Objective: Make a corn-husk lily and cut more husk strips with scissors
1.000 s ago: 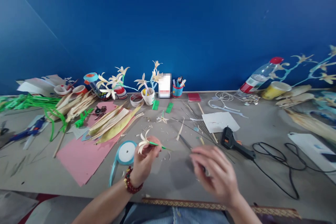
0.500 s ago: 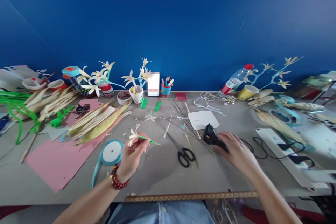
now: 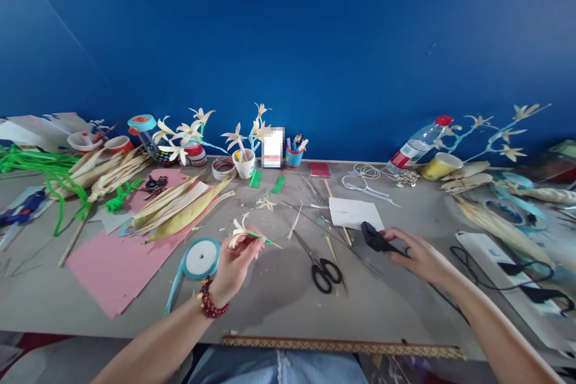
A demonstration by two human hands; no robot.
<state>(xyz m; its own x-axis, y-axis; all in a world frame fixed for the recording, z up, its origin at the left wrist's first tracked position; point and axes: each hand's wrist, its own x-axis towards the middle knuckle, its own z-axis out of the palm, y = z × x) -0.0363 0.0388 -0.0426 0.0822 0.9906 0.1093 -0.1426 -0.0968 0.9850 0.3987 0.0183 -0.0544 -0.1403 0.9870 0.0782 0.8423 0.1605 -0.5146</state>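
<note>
My left hand [image 3: 236, 265] pinches a small flower by its green-wrapped stem. The flower's cream petals [image 3: 239, 231] point away to the left, and the thin bare end of the stem sticks out to the right. My right hand [image 3: 419, 257] is closed round the handle of a black glue gun [image 3: 373, 237], whose cord trails down under the wrist. The gun's front end is beside a white paper sheet [image 3: 355, 211]. Between the hands lie black-handled scissors [image 3: 327, 276], with thin wires [image 3: 355, 252] close by. A roll of light-blue ribbon [image 3: 201, 259] is left of my left hand.
Pink paper [image 3: 110, 270] and dried husks [image 3: 184, 210] cover the left side. Finished-looking flowers stand in a white cup [image 3: 243, 167] at the back. On the right are a tilted bottle [image 3: 414, 147], a yellow cup [image 3: 438, 167] and a white power strip [image 3: 499, 282].
My right hand has gripped the glue gun and turned it, seemingly raising it off the table. My left hand keeps its hold on the flower. The whole view has shifted slightly.
</note>
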